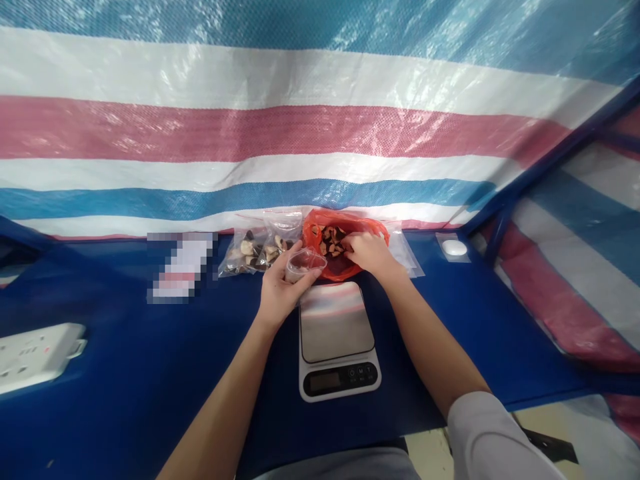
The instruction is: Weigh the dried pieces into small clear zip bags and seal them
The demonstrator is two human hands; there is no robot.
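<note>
Left hand [281, 287]: fingers curled round a clear container [303, 258]
Right hand [371, 254]: fingertips inside the red bag [327, 217]; cannot tell whether pinching
Brown pieces [331, 242]: just left of those fingertips

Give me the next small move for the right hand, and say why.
Probably lift a few brown pieces from the red bag across to the clear plastic container: the right hand has its fingertips down at the pieces, and the left hand holds the container, its mouth open, right beside the bag.
</note>
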